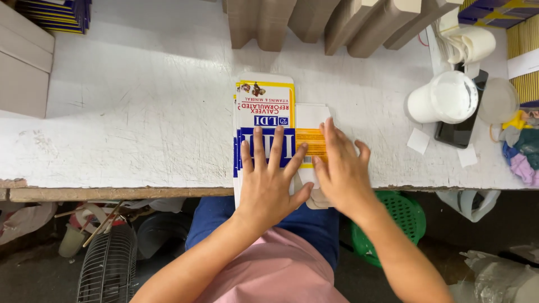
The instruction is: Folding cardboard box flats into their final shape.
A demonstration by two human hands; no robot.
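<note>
My left hand [269,174], fingers spread, presses flat on the folded carton [264,112]; at its 3 o'clock my right hand [339,168] lies flat on the orange-and-white flap [310,126].

White worktable [140,112], scuffed. Upper centre: row of tan cardboard stacks [331,22]. Upper left: blue-edged flat stock [56,12]. Right: white tub [443,98] touching a dark phone [463,126]; paper scraps [418,140]. Lower right: green basket [401,216]. Lower left: wire fan guard [109,264].
</note>
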